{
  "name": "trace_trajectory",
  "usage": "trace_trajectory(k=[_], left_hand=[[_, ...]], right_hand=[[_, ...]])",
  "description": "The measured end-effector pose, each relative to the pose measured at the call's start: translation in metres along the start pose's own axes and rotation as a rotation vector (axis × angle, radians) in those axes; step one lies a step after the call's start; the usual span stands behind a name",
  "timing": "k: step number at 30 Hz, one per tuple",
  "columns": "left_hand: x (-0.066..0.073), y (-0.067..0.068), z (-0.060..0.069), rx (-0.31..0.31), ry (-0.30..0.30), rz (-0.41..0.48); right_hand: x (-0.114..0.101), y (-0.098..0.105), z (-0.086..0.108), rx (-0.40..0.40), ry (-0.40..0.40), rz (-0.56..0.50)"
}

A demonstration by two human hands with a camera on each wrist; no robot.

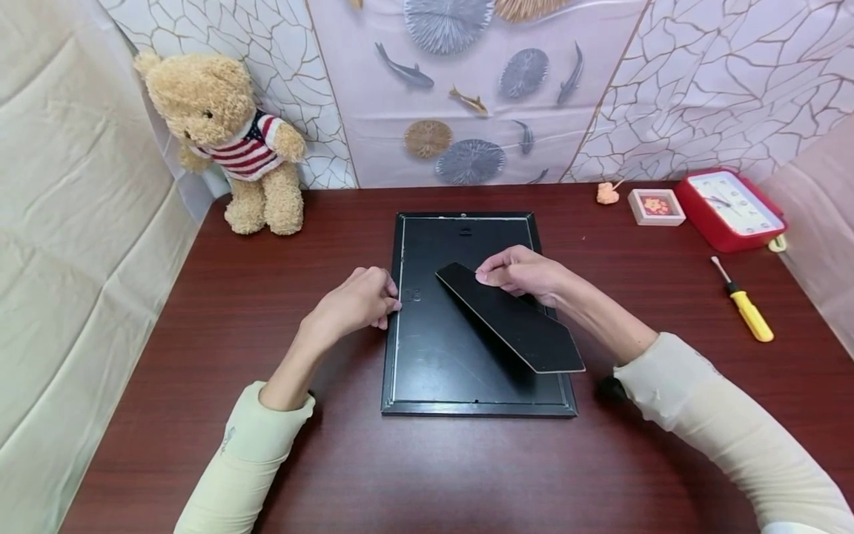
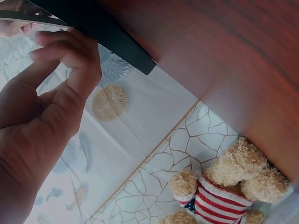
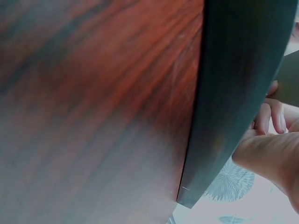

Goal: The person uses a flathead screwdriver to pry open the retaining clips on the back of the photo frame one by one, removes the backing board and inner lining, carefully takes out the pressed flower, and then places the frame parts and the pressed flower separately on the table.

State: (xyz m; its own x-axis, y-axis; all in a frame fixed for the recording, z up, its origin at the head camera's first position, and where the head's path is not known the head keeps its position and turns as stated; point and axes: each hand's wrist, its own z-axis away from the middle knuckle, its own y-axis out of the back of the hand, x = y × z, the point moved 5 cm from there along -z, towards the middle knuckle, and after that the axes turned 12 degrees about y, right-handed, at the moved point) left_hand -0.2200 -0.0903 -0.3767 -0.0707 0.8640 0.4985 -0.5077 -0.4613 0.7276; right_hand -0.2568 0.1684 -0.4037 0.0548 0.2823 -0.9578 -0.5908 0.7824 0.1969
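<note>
Head view: right hand (image 1: 527,273) pinches black stand panel (image 1: 514,319) between thumb and fingers, on its right-hand long edge toward the narrow end. Panel lies over the picture frame's back (image 1: 434,371), mostly nearward of the fingertips; long axis slants far-left to near-right, askew to the frame. Left hand (image 1: 356,300), farther from panel, grips frame's left rim.

Left wrist view: fingers curled against frame edge.

Right wrist view: frame rail partly hides fingers; fingertip grip unclear here.
</note>
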Motion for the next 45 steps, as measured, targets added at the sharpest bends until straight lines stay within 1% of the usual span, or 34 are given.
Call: trace_trajectory(k=[3,9,12,16,21,25,27,30,33,35,38,42,45], left_hand=[[0.0,0.001,0.001,-0.015,-0.021,0.046],[-0.006,0.001,0.006,-0.064,-0.056,0.182],[-0.007,0.0,0.007,-0.084,-0.053,0.244],[-0.007,-0.001,0.007,-0.114,-0.03,0.313],[-0.005,-0.003,0.006,-0.124,-0.024,0.37],[-0.004,-0.004,0.007,-0.13,-0.024,0.366],[-0.004,-0.006,0.008,-0.163,-0.028,0.364],[-0.002,-0.012,0.009,-0.258,-0.044,0.388],[-0.002,-0.018,0.009,-0.354,-0.046,0.462],[-0.003,-0.019,0.009,-0.378,-0.047,0.507],[-0.006,-0.019,0.01,-0.379,-0.05,0.547],[-0.01,-0.019,0.012,-0.351,-0.053,0.521],[-0.012,-0.019,0.013,-0.344,-0.049,0.534]], right_hand=[[0.0,0.0,0.001,0.005,0.002,-0.004],[0.001,-0.001,0.001,0.008,0.002,-0.004],[0.001,0.0,0.001,0.01,-0.002,-0.004],[0.0,-0.001,0.001,0.008,-0.005,0.003],[0.0,-0.001,0.0,0.013,-0.016,0.004],[0.0,-0.002,0.0,0.019,-0.01,-0.005],[-0.001,-0.003,-0.001,0.013,-0.002,0.0],[0.0,-0.006,-0.001,0.007,-0.001,0.021],[0.0,-0.008,0.0,-0.001,-0.014,0.043],[0.001,-0.008,0.001,0.0,-0.026,0.045],[0.001,-0.008,0.002,0.003,-0.029,0.044],[-0.001,-0.006,0.002,0.005,-0.007,0.043],[-0.002,-0.003,0.002,0.003,0.007,0.038]])
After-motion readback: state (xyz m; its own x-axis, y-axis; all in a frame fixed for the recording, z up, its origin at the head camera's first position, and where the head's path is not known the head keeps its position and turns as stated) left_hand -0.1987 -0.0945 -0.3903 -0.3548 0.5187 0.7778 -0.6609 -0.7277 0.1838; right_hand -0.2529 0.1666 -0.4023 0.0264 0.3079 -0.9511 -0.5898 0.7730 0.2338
